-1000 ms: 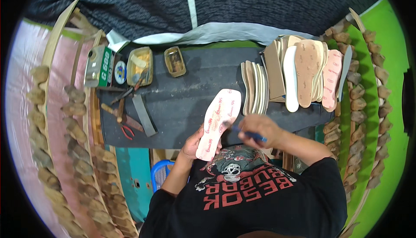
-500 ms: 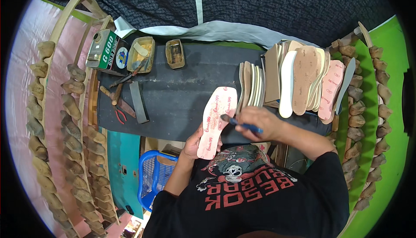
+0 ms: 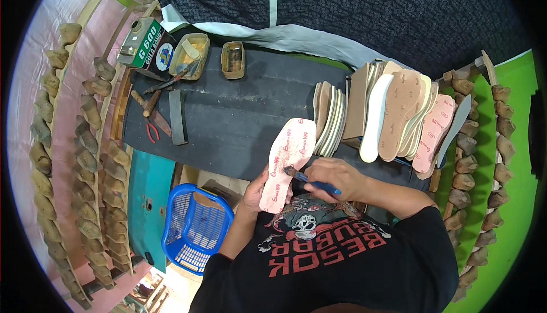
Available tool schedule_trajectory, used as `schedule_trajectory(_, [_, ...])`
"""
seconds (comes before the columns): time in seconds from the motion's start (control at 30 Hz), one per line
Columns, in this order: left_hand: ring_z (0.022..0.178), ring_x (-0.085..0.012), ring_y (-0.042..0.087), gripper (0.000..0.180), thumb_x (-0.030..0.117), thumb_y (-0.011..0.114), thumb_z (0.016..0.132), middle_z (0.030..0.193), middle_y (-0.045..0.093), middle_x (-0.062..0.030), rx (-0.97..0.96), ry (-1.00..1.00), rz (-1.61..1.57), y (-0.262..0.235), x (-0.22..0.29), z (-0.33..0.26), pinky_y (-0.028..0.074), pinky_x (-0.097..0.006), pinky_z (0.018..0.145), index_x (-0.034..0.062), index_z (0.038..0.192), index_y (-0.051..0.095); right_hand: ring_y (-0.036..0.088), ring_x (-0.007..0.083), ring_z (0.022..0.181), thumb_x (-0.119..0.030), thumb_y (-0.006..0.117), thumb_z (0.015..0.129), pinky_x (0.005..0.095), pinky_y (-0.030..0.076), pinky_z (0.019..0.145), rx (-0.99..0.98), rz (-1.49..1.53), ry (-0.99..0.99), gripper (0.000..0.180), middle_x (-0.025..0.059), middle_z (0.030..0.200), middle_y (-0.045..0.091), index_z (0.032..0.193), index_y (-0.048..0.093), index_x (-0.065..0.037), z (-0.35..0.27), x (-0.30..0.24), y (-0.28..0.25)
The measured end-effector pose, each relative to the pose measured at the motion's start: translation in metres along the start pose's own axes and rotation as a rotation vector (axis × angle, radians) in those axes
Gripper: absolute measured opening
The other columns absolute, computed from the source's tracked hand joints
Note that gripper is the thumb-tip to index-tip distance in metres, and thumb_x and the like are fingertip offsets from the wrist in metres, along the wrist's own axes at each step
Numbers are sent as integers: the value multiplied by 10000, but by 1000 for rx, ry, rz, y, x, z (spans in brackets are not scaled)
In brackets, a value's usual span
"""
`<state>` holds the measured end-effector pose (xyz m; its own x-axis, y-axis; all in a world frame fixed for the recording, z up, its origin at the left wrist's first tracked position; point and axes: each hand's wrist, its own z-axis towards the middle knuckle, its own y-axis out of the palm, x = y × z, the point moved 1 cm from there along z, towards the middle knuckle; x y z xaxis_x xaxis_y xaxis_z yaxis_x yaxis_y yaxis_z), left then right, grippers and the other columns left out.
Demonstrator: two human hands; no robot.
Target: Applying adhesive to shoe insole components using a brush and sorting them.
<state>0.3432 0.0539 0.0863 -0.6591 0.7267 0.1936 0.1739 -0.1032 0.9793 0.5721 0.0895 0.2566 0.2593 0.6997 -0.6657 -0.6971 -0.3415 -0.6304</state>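
A pink insole [image 3: 292, 147] with red print is held up at the near edge of the worktable by my left hand [image 3: 256, 193], whose fingers close around its narrow lower end. My right hand [image 3: 336, 180] grips a paintbrush [image 3: 323, 187] by its blue handle. The dark bristles touch the insole's face around its middle, or lie just over it; I cannot tell which. Just beyond the insole's right side stand several insoles [image 3: 329, 116] on edge, in cream and brown. Farther right, more insoles [image 3: 401, 108] lean in an overlapping row against a cardboard box [image 3: 355, 99].
On the dark worktable [image 3: 239, 119] lie a hammer [image 3: 151, 103], red-handled pliers [image 3: 152, 132] and a grey flat strip [image 3: 178, 118]. Behind them stand a metal can [image 3: 139, 45] and two tubs [image 3: 191, 56]. A blue basket [image 3: 196, 227] is below left. Racks of shoe lasts [image 3: 85, 130] flank both sides.
The brush has moved down the insole from its upper middle, and my right hand has come lower with it. My left hand keeps its grip. The whole view has turned slightly.
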Motion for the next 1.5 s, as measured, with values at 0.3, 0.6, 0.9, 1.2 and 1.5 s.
schedule_trajectory(0.3, [921,-359,694,548,422,419,1045,1111,627,-260,-80,-109,75,6,51,11,597,-470,739,91,1473,331,655,327,760,-27,723,857,408,533,675,299,-239,215,334,141,893,634,1115,510,-22,24,41,-17])
schedule_trajectory(0.6, [954,-350,697,665,416,433,1034,1273,575,-225,-6,-134,114,-9,104,9,607,-471,759,123,1576,184,675,333,866,-132,729,887,418,546,782,50,-97,172,278,145,924,661,1077,557,-26,69,26,36])
schedule_trajectory(0.9, [963,-336,698,630,395,429,1044,1228,603,-220,0,-14,93,-32,147,-29,611,-476,768,95,1559,226,625,206,680,-148,606,1004,322,500,630,438,-175,553,217,121,801,621,1145,506,-17,143,109,15])
schedule_trajectory(1.2, [908,-341,696,565,341,388,987,1099,629,-239,223,119,109,-30,186,-65,604,-463,742,107,1500,343,622,121,673,-198,596,1016,299,503,625,634,136,625,217,83,773,655,1044,580,17,217,223,61])
schedule_trajectory(1.5, [1004,-348,687,712,303,443,1007,1425,518,-186,306,194,221,-32,214,-68,615,-459,774,158,1614,100,653,322,634,-211,662,955,416,492,621,424,-189,710,257,211,740,669,974,615,41,236,242,84])
